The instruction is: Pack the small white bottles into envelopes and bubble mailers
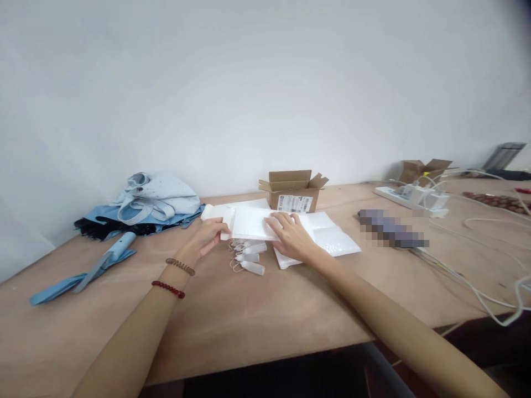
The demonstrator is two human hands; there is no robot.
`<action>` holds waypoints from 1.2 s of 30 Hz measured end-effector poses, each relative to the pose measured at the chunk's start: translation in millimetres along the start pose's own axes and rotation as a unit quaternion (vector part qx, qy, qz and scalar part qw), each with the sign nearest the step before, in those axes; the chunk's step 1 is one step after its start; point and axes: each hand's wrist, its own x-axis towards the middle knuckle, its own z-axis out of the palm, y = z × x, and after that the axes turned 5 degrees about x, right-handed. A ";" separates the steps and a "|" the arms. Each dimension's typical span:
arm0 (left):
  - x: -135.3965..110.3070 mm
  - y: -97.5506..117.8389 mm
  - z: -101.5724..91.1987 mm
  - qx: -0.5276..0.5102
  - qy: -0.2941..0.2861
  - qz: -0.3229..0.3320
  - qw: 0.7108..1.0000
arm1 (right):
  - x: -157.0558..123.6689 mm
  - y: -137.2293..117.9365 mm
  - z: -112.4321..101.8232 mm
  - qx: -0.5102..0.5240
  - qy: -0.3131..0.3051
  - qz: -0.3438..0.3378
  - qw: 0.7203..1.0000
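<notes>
While gripped: envelope (253,222) edge, L fingers (219,228).

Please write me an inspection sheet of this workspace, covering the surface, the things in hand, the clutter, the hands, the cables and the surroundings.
Surface: wooden table, bare toward the near edge.
Things in hand: white padded envelope held over a stack of envelopes; small white bottles lie beneath it.
Clutter: open cardboard box behind the stack; blue folded umbrella and pale blue bag at left; a second open box far right.
Hands: left hand has a grip on the envelope's left end; right hand lies flat on top.
Cables: white cables trail from a power strip across the right side.
Surroundings: plain white wall.
</notes>
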 end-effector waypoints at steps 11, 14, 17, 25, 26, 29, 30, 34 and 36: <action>-18.9 -1.8 37.1 0.029 -0.147 -0.057 0.987 | -0.8 -5.8 -7.6 0.108 0.005 0.019 0.994; -19.2 -5.3 41.9 0.038 -0.123 -0.044 0.991 | -1.0 -2.3 -9.9 0.119 0.026 0.014 0.992; -19.0 -8.3 42.7 0.083 -0.100 -0.025 0.991 | -1.1 -0.3 -9.8 0.119 0.046 0.007 0.992; -16.6 -8.4 40.8 0.150 -0.003 0.054 0.987 | -0.4 -0.2 -11.9 0.113 0.069 -0.016 0.991; -15.3 -7.7 39.0 0.159 0.016 0.070 0.985 | -0.2 0.8 -11.9 0.113 0.077 -0.016 0.991; -10.5 -6.2 30.4 0.197 0.073 0.100 0.973 | 0.1 7.2 -9.7 0.108 0.106 -0.005 0.988; -9.1 -5.7 26.8 0.208 0.091 0.102 0.968 | 0.0 10.3 -8.4 0.105 0.118 0.002 0.988; -5.3 -3.5 12.4 0.276 0.118 0.106 0.948 | -1.6 24.5 -3.5 0.086 0.152 0.034 0.984; -3.3 -3.2 6.2 0.316 0.098 0.111 0.937 | -2.6 30.7 -2.1 0.079 0.154 0.049 0.984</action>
